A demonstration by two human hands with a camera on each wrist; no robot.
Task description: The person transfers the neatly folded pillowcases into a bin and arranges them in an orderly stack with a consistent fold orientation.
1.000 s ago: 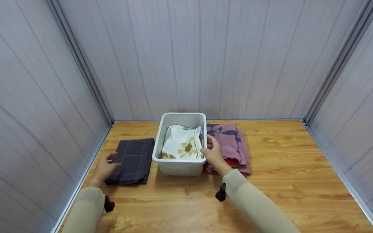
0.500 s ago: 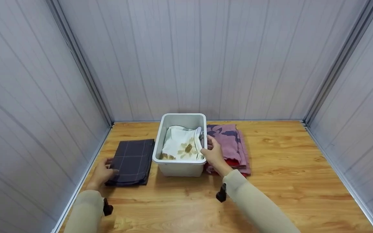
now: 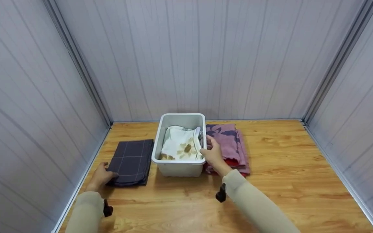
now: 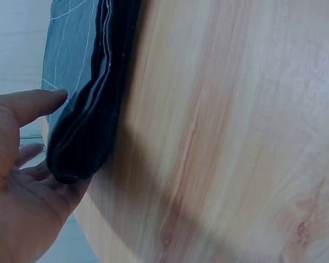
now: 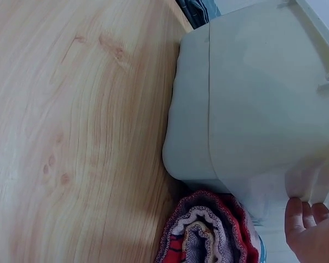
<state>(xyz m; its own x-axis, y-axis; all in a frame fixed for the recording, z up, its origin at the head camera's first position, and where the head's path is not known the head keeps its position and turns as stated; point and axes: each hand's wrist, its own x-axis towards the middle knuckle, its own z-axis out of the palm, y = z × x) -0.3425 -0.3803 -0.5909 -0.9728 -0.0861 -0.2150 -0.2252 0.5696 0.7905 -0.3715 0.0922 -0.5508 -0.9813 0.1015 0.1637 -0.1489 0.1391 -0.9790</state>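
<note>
In the head view my left hand (image 3: 100,177) is at the near left corner of a folded dark checked cloth (image 3: 133,161). The left wrist view has the thumb over the top of this cloth (image 4: 88,109) and the other fingers round its lower edge. My right hand (image 3: 215,155) holds the right rim of a light grey plastic bin (image 3: 180,169), thumb at the rim and fingers along the outer wall. Inside the bin lies a folded white cloth (image 3: 178,140) with a brown flower print. The right wrist view shows the bin's outer wall (image 5: 257,93).
A folded mauve cloth (image 3: 227,142) with dark patterns and red inside lies right of the bin, close against it. Everything rests on a wood-grain table (image 3: 180,207), enclosed by pale panels (image 3: 186,58) at the back and sides.
My left hand has drawn back from over the dark cloth to its near left corner, thumb now on top. The right hand and the bin keep their places.
</note>
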